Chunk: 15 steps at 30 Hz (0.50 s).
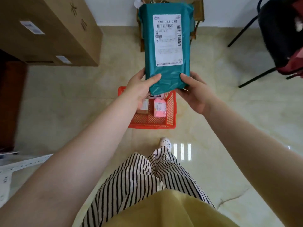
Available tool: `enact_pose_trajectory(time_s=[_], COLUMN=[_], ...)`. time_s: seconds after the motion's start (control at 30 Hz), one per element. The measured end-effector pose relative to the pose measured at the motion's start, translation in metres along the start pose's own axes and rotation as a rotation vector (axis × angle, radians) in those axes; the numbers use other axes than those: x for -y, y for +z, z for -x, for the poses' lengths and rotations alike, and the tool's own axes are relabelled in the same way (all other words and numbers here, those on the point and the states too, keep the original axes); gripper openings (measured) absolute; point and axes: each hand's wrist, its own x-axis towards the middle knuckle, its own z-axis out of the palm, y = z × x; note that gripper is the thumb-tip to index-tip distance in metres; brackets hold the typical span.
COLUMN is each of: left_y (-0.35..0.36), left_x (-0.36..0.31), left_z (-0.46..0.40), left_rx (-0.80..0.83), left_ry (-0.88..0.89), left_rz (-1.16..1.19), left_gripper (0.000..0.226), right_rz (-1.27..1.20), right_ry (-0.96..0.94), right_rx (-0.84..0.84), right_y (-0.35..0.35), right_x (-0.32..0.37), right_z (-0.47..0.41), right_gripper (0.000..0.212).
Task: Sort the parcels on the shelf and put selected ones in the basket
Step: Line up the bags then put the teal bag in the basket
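We held a teal parcel [165, 46] out in front of us, gripped at its near end by both hands: the left hand [141, 86] closed on the lower left corner with the thumb across the face, the right hand [193, 92] closed on the lower right corner in the same way. Its white shipping label [168, 40] faced us, which we took to mean we were checking it before deciding. The parcel hung in the air above the far edge of the red basket [171, 112], not yet in it. The basket stood on the tiled floor just ahead of our feet and already held a pink parcel [159, 108] and a small brown box [143, 107], with what looked like another white-labelled packet partly hidden beneath our hands. So we judged some sorting done and this parcel still to be placed or set aside. A large cardboard box [49, 30] sat to the left; how many parcels remained on the shelf we could not tell.
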Motion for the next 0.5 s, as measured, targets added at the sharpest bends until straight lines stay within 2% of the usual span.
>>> enact_pose_trajectory(time_s=[0.1,0.23,0.4,0.5], left_y=[0.003,-0.004,-0.025,-0.039], left_x=[0.004,0.037,0.122,0.194], left_z=[-0.027,-0.064,-0.138,-0.183], left_rx=[-0.034,-0.104,-0.194,-0.236], left_ry=[-0.027,-0.098,-0.273,-0.315], left_rz=[0.051,0.021,-0.107,-0.214], left_gripper=[0.057,0.053,0.068,0.063], right_rz=[-0.012,0.004,-0.075,-0.116], right_ry=[0.049,0.117,0.287,0.337], right_rx=[-0.011,-0.052,-0.226,-0.360], right_y=[-0.005,-0.029,-0.085,-0.119], right_x=[0.001,-0.031,-0.123,-0.190], right_z=[-0.033,-0.077,-0.147,-0.187], right_gripper=[0.046,0.043,0.050,0.045])
